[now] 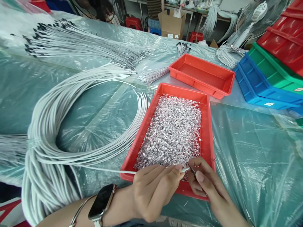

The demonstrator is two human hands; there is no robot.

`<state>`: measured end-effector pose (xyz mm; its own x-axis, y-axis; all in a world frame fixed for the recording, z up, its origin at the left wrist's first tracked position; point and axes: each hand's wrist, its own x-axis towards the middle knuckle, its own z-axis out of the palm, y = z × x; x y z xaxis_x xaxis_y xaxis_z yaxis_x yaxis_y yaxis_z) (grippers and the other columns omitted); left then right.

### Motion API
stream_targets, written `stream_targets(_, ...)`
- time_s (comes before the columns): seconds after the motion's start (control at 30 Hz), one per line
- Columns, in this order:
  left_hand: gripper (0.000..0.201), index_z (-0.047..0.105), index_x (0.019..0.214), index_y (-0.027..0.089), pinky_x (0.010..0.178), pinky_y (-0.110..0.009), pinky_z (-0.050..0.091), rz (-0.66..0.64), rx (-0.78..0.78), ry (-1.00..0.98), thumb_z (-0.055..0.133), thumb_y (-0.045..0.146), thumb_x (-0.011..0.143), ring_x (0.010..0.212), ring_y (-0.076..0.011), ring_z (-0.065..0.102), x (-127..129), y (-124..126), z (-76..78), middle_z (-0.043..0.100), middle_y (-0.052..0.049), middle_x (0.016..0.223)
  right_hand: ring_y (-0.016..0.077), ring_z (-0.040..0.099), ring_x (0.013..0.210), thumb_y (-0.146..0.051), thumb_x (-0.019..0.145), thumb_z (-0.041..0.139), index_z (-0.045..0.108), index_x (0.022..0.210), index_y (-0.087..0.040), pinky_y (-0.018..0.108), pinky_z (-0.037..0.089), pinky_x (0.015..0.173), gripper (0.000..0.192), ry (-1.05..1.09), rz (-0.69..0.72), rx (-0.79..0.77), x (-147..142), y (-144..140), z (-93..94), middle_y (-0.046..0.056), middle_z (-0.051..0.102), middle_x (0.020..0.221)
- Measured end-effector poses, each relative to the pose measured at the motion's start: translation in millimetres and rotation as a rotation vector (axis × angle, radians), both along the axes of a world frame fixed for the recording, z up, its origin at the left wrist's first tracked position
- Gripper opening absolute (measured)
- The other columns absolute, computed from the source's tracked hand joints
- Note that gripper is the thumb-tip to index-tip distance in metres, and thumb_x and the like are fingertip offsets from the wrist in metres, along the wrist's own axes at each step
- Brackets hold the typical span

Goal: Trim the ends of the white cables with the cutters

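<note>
Over the near rim of the shallow red plastic tray (pixel 208 126) heaped with small silvery metal terminals (pixel 171 132), the left hand (pixel 153 189) pinches the end of a thin white cable (pixel 106 170). The right hand (pixel 205 184) pinches one terminal at the cable's tip. A coiled bundle of white cables (pixel 47 151) lies toward the bench's left edge.

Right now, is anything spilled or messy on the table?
Nothing looks spilled. The shiny metal bits all lie inside the red tray. The white wires lie in a loose coil beside it. The left hand holds one wire; the right hand pinches a tiny piece at its tip.
</note>
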<state>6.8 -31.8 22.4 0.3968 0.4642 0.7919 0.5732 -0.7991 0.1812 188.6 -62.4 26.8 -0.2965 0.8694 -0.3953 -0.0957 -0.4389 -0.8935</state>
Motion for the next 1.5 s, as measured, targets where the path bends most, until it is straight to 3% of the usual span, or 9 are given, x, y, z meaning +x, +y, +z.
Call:
stream_targets(0.17, 0.011, 0.062, 0.089, -0.001, 0.044, -0.026, 0.047, -0.078, 0.011, -0.041, 0.051, -0.001, 0.091, 0.057, -0.0148, 0.065, 1.4, -1.7, -10.0, 0.072, -0.009, 0.067, 0.0126, 0.025, 0.058, -0.056, 0.082, 0.070, 0.061, 0.095, -0.026, 0.026, 0.024, 0.054, 0.034, 0.002, -0.149, 0.107, -8.7, -1.9, 4.5, -0.006, 0.038, 0.066)
stream_targets(0.37, 0.014, 0.064, 0.091, -0.001, 0.045, -0.026, 0.049, -0.105, 0.044, 0.015, 0.049, -0.001, 0.091, 0.060, -0.0159, 0.066, 0.1, -2.3, -16.6, 0.073, -0.010, 0.070, 0.0114, 0.029, 0.057, -0.047, 0.084, 0.071, 0.063, 0.084, -0.026, 0.024, 0.026, 0.054, 0.023, -0.035, -0.205, 0.164, -8.9, 0.5, 6.8, -0.006, 0.041, 0.064)
stream_targets(0.57, 0.014, 0.065, 0.092, -0.001, 0.041, -0.026, 0.048, -0.116, 0.052, 0.022, 0.052, -0.001, 0.088, 0.059, -0.0158, 0.067, 0.6, -2.4, -17.1, 0.073, -0.009, 0.072, 0.0115, 0.026, 0.054, -0.042, 0.088, 0.068, 0.061, 0.082, -0.024, 0.025, 0.024, 0.050, 0.019, -0.043, -0.071, 0.186, 1.9, 5.2, -0.1, -0.007, 0.035, 0.061)
stream_targets(0.8, 0.021, 0.063, 0.083, 0.001, 0.040, -0.025, 0.052, -0.163, 0.039, 0.084, 0.045, 0.000, 0.093, 0.054, -0.0157, 0.069, -0.5, 2.2, -3.8, 0.074, -0.009, 0.066, 0.0108, 0.021, 0.052, -0.036, 0.089, 0.068, 0.062, 0.082, -0.027, 0.026, 0.019, 0.047, 0.013, -0.007, -0.010, 0.166, 7.5, 8.4, -0.4, -0.008, 0.028, 0.057)
stream_targets(1.2, 0.012, 0.063, 0.091, 0.001, 0.043, -0.024, 0.052, -0.193, -0.002, 0.021, 0.052, 0.000, 0.090, 0.062, -0.0146, 0.068, -0.3, -0.8, -16.1, 0.073, -0.008, 0.072, 0.0103, 0.025, 0.051, -0.037, 0.085, 0.073, 0.065, 0.078, -0.024, 0.026, 0.021, 0.047, 0.017, -0.003, -0.010, 0.128, 9.4, 9.3, -1.1, -0.007, 0.035, 0.057)
stream_targets(1.5, 0.022, 0.060, 0.090, 0.002, 0.047, -0.024, 0.053, -0.254, -0.102, 0.069, 0.038, 0.002, 0.096, 0.055, -0.0142, 0.066, -1.5, 2.5, -4.8, 0.068, -0.006, 0.062, 0.0103, 0.026, 0.049, -0.041, 0.082, 0.074, 0.066, 0.075, -0.024, 0.026, 0.022, 0.046, 0.021, 0.025, -0.049, 0.088, 6.2, 11.0, -3.4, -0.007, 0.035, 0.054)
